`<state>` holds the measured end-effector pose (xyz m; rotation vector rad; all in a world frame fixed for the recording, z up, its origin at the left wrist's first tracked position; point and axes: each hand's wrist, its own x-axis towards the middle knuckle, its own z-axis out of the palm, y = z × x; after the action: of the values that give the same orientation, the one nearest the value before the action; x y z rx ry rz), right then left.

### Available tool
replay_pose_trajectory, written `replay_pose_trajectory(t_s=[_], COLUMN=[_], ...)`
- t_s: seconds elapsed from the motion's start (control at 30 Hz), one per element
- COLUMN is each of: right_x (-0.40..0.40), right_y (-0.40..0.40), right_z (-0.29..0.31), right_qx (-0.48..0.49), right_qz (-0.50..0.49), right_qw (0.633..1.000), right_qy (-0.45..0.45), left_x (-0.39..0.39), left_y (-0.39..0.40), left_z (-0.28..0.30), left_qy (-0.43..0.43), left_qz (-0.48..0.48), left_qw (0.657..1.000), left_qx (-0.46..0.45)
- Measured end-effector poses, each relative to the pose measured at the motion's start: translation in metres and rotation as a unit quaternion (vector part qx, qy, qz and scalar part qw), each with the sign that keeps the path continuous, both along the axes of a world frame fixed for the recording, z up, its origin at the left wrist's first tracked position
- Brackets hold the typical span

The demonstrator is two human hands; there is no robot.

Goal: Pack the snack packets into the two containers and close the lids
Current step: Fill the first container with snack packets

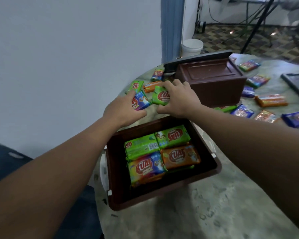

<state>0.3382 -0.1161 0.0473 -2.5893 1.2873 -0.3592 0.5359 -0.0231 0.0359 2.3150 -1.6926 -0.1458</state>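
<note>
Head view: we see both hands out past the open brown container [162, 198], which sits on the table [214, 213] with four snack packets inside. Left hand [123, 109] grips a blue-and-red packet [141, 100], fingers curled round it; right hand [179, 100] pinches a green packet [160, 98]. Second container [214, 83] sits upside down behind — more loose packets scattered around it.

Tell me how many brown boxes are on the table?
2. One open brown box sits nearest, with snack packets inside. The other brown box lies upside down farther back, just beyond the right hand, resting against a dark lid. None seem hidden.
</note>
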Motion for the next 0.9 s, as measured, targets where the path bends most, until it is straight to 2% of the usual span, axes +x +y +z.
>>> replay_pose_trajectory(t_s=[0.17, 0.43, 0.7, 0.83, 0.9], right_x=[-0.03, -0.054, -0.073, -0.082, -0.084], right_y=[0.026, 0.069, 0.093, 0.098, 0.102], right_z=[0.002, -0.016, -0.035, -0.043, -0.048], right_qx=[0.018, 0.028, 0.022, 0.012, 0.004], right_qz=[0.005, 0.035, 0.089, 0.116, 0.122], right_qw=[1.0, 0.999, 0.993, 0.987, 0.985], right_qy=[-0.011, 0.019, 0.07, 0.108, 0.121], left_x=[-0.026, -0.059, -0.076, -0.083, -0.085], left_y=[0.033, 0.084, 0.119, 0.128, 0.129], left_z=[0.007, -0.001, -0.022, -0.036, -0.045], left_qy=[0.001, 0.013, 0.049, 0.073, 0.055], left_qz=[-0.021, -0.03, -0.047, -0.072, -0.066], left_qw=[1.0, 0.999, 0.995, 0.992, 0.994], left_qx=[-0.011, 0.005, 0.08, 0.075, 0.073])
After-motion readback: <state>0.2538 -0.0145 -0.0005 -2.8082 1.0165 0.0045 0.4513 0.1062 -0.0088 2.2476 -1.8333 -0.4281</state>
